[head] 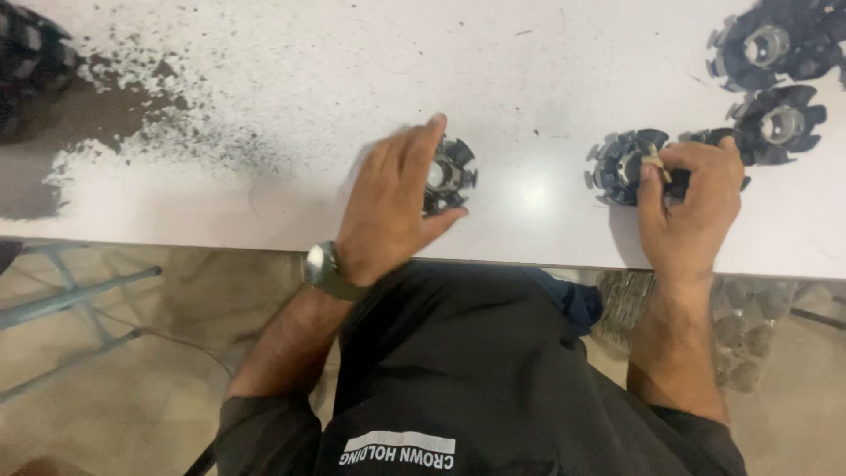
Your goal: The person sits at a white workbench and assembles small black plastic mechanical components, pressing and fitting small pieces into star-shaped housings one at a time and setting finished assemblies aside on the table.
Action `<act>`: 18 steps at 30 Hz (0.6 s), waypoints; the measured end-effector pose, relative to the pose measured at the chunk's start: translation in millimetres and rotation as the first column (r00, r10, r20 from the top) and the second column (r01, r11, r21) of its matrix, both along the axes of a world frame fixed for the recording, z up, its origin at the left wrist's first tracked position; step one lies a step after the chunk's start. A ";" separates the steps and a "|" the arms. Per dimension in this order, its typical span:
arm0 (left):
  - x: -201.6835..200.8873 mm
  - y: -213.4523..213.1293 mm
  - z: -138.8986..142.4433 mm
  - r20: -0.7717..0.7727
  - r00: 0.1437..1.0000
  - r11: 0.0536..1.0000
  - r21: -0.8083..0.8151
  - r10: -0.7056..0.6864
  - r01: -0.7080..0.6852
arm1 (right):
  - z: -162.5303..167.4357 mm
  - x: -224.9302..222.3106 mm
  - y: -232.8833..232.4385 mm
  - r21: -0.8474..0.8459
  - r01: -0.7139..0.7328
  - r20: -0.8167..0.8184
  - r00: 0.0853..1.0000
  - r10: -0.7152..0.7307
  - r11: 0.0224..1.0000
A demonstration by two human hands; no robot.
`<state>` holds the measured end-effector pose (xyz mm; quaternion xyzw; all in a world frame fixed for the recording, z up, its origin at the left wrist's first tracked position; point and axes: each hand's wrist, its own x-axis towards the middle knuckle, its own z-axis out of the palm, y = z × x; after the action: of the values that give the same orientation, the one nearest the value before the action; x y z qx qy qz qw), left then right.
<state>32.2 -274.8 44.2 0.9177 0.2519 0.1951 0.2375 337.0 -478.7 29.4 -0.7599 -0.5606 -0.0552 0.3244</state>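
Head view. The left hand (388, 207) cupped a dark finned part (449, 174) on the white tabletop (264, 203), fingers curled around it, apparently steadying it upright. The right hand (692, 207) pinched a small pale piece (655, 163) against a second part (621, 166), near the front edge. Two more parts (775, 123) lay far right; dark grit (132, 123) spread far left.

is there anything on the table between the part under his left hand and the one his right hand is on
Nothing visible. The left hand rests on a dark finned ring, the right hand on a similar grey ring. Between them lies only bare white table. Two more finned parts lie beyond the right hand.
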 end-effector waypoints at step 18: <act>25.6 -28.3 15.0 0.013 0.996 0.995 -0.044 0.087 -0.086 | 18.3 -124.8 58.8 0.062 -0.252 -0.165 0.952 0.259 0.966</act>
<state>57.8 -303.1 59.2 0.8991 0.2938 0.2064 0.2503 212.3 -419.9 47.6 -0.6762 -0.6228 0.0417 0.3912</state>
